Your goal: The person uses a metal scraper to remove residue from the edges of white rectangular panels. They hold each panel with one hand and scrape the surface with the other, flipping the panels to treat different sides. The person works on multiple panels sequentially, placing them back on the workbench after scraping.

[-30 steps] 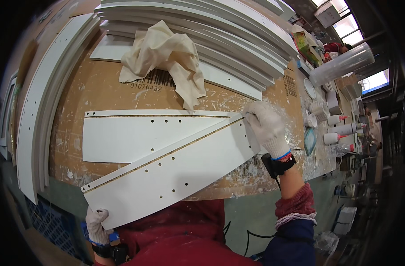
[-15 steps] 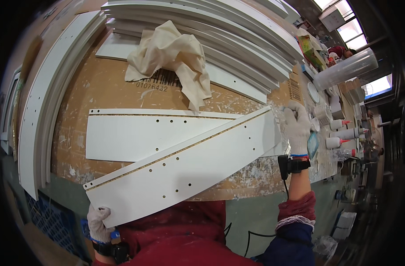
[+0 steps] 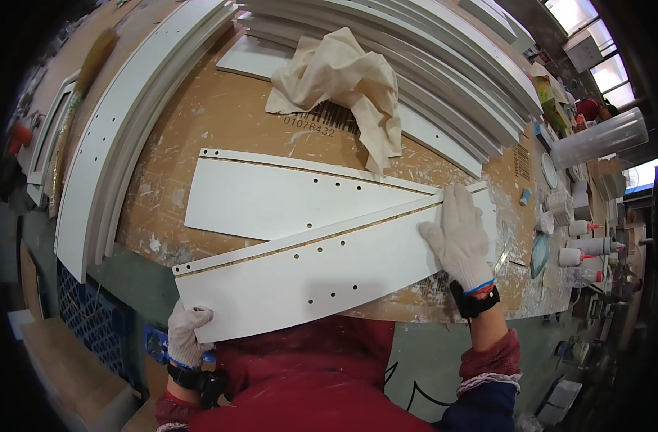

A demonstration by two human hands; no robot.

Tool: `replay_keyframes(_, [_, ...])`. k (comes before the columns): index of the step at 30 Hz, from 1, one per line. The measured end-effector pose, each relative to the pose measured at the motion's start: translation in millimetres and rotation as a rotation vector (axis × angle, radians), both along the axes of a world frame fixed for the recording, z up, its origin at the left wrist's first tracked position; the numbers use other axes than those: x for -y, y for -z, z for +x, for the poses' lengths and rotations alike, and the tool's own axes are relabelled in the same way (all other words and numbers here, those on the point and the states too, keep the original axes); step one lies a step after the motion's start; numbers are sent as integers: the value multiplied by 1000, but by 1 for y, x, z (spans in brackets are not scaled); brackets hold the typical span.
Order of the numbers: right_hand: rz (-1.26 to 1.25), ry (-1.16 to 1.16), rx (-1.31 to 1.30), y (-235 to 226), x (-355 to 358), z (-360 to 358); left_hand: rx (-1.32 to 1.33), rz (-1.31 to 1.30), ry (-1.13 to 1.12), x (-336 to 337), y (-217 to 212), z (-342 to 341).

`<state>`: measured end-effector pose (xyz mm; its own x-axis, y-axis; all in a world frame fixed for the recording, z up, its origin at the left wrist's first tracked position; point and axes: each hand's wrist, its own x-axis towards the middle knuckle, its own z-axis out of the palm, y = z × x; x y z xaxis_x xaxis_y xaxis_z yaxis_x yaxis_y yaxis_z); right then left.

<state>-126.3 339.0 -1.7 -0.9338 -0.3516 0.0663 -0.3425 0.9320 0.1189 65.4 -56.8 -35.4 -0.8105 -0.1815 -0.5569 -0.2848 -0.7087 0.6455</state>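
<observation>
Fingers of the left hand (image 3: 190,335) clasp the near-left corner of a drilled white panel (image 3: 293,277). The right hand (image 3: 461,234) lies over its other end, fingers extended, gripping nothing. The panel slants across a second panel (image 3: 271,193) above the cardboard-covered bench (image 3: 172,180), near a crumpled cloth (image 3: 336,75).

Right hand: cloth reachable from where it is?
Probably yes. The right hand lies flat on the near panel, apparently not gripping; toward the cloth there's just low-lying panel and cardboard, nothing upright between.
</observation>
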Motion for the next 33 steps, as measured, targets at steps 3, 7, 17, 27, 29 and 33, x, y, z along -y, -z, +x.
replay_keyframes(3, [-34, -169, 32, -5, 42, 18, -10, 6, 7, 2, 4, 5])
replay_keyframes(7, [-124, -322, 131, -10, 114, 46, -21, 59, -31, 1, 4, 3])
replay_keyframes(17, [-776, -994, 430, -4, 210, 105, -24, 76, 14, 4, 9, 5])
replay_keyframes(27, [-58, 209, -10, -14, -35, 5, -37, 81, -23, 0, -1, 6])
replay_keyframes(29, [-249, 362, 18, -27, -74, 12, 0, 90, -103, 6, 14, 14])
replay_keyframes(33, [-630, 504, 124, -22, -67, 41, -131, 90, -227, 17, 26, 13])
